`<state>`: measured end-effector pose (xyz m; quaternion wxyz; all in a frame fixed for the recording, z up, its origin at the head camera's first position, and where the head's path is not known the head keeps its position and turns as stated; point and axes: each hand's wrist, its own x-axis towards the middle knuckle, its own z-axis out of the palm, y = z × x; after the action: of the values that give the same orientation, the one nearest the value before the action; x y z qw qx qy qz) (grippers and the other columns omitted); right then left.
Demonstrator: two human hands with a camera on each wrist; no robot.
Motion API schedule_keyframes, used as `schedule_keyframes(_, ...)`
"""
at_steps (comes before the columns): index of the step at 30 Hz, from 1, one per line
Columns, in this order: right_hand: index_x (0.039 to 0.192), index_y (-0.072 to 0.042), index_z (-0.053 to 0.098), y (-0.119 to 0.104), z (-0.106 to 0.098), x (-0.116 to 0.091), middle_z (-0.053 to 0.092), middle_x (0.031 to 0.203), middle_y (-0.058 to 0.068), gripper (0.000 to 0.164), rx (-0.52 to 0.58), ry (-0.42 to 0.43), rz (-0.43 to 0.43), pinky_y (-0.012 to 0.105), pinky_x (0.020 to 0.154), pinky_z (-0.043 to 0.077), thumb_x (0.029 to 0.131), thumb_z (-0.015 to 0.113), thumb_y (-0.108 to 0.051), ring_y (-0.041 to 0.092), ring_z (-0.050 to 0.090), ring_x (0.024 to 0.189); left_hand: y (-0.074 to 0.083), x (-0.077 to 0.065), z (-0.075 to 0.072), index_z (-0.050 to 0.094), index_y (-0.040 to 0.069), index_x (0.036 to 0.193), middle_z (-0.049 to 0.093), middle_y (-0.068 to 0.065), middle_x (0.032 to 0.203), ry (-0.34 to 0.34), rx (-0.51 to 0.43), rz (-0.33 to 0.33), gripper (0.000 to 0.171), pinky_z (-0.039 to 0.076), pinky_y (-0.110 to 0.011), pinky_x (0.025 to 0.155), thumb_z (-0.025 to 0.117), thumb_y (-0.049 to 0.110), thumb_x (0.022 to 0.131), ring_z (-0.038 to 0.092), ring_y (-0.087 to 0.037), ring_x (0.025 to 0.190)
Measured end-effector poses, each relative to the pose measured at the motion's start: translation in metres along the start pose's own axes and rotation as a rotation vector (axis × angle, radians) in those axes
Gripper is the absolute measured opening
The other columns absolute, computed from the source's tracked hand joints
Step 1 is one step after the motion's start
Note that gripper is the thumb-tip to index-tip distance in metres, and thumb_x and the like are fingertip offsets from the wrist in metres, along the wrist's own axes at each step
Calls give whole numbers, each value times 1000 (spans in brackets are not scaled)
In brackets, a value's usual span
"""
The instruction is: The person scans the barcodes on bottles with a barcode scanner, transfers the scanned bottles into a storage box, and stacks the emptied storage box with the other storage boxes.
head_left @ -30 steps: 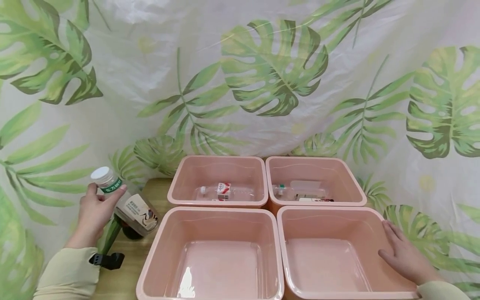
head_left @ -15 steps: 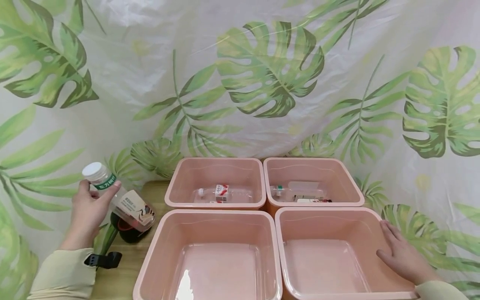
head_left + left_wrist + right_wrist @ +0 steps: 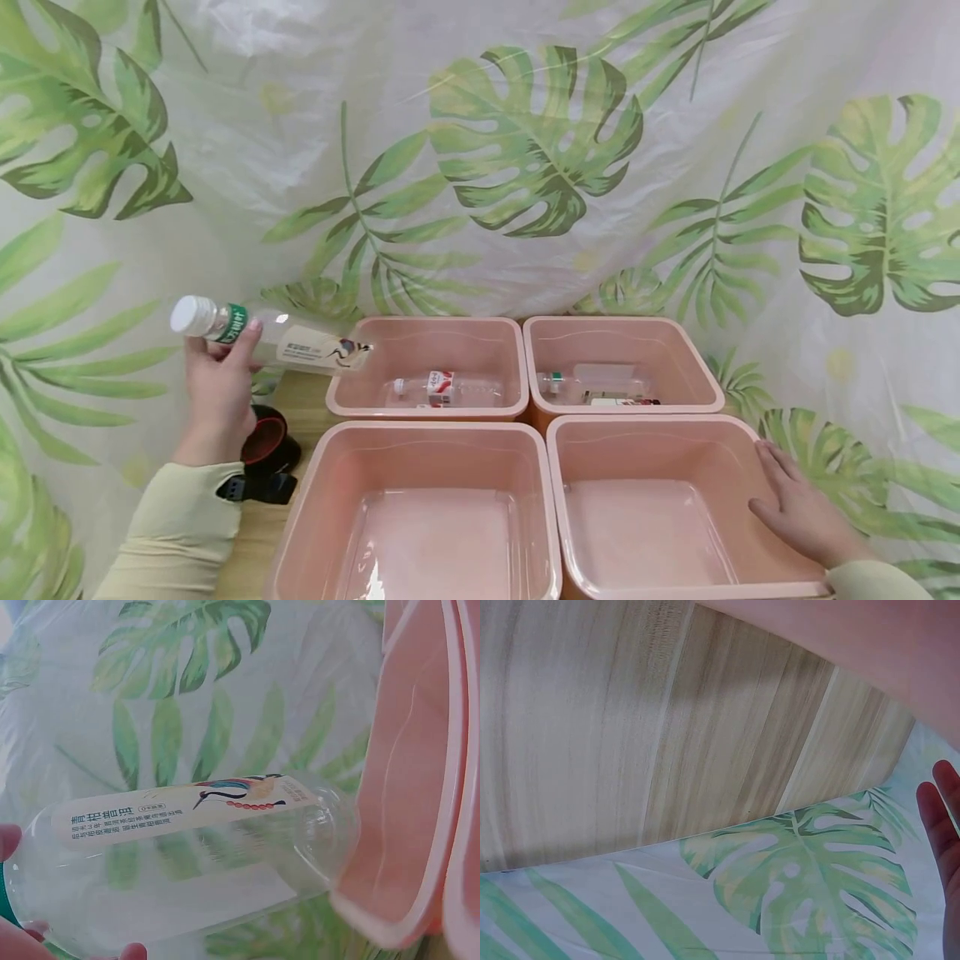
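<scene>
My left hand grips a clear plastic bottle near its neck, below the white cap and green band. The bottle lies nearly level, its base overlapping the left corner of the back left bin in the head view. A cream label with a bird shows on the bottle in the left wrist view. On the right, my other hand rests with extended fingers at the side rim of the front right bin. Two of its fingers show at the right wrist view's edge.
A bottle with a red-and-white label lies in the back left bin. A clear green-banded bottle lies in the back right bin. The front left bin stands beside a black round object on the wooden table.
My left hand has raised the bottle and swung it from a downward slant to nearly level, its base toward the back left bin. The right hand stays at the rim.
</scene>
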<state>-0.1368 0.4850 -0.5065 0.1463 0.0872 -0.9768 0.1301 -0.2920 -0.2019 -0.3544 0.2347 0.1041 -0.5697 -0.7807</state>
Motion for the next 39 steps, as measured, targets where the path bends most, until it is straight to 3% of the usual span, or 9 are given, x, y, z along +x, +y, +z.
schedule_keyframes(7,151,16,30,-2,-1,2,36,149,36,86,-3,-3,6,68,86,49,83,75,-12,60,50,118,-24,-6,28,45,28,126,56,2,114,-95,-60,-120,37,47,-19,66,70,20,100,57,-6,89)
schedule_keyframes(14,151,17,29,-3,-2,0,35,151,37,85,-1,-7,13,68,88,48,84,73,-11,61,49,119,-46,-17,60,35,25,138,51,1,124,-243,-40,-249,41,53,-26,88,59,30,106,59,-8,101)
schedule_keyframes(19,151,17,29,-4,-2,0,35,151,37,85,-2,-6,14,68,88,48,84,73,-11,61,49,120,-67,-28,90,33,22,140,53,-4,126,-321,-141,-353,42,52,-29,96,58,29,107,61,-13,103)
schedule_keyframes(22,151,17,29,-4,-2,0,35,149,37,85,1,-7,14,69,87,48,84,73,-11,61,49,119,-80,-37,109,33,22,138,55,-4,119,-324,-202,-409,41,54,-27,88,59,28,107,62,-12,94)
schedule_keyframes(25,152,17,28,-3,-1,1,35,149,37,87,3,-3,9,69,87,48,83,74,-11,61,49,119,-89,-46,126,31,22,137,54,-2,106,-321,-223,-442,43,54,-26,80,61,30,106,55,-10,82)
schedule_keyframes(30,153,16,27,-1,1,1,34,150,36,87,3,3,-1,69,87,48,84,74,-11,61,48,120,-99,-65,150,29,18,144,45,2,88,-328,-239,-491,51,51,-28,79,61,28,106,45,-10,73)
schedule_keyframes(35,153,15,28,-1,1,0,33,153,34,87,-27,9,-7,66,89,47,85,74,-11,52,44,131,-112,-83,170,18,15,159,47,-2,97,-335,-268,-574,70,50,-30,85,62,28,106,51,-13,79)
schedule_keyframes(39,153,16,27,-2,1,0,32,153,36,87,-7,-4,0,68,88,47,85,74,-11,58,46,126,-122,-98,187,23,9,157,51,-10,111,-352,-260,-602,70,49,-32,90,64,31,104,53,-17,89)
